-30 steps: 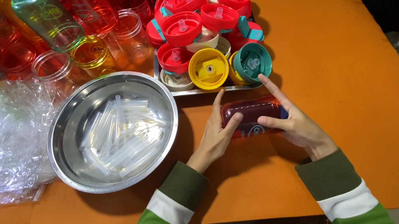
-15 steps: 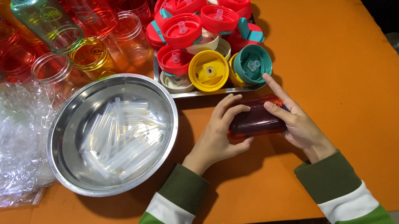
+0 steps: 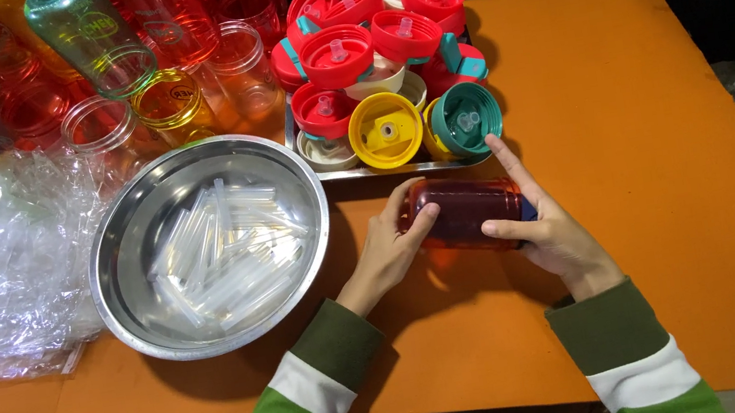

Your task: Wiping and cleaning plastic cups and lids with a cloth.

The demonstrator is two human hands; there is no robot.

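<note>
both our hands, left hand and right hand, grasp the red bottle lying on the orange surface beside the steel bowl.

Left hand shifted grip onto end of red bottle.

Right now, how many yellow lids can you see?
1. The yellow lid sits at the front of the tray, between a red lid and a teal lid. The pile may hide more.
</note>
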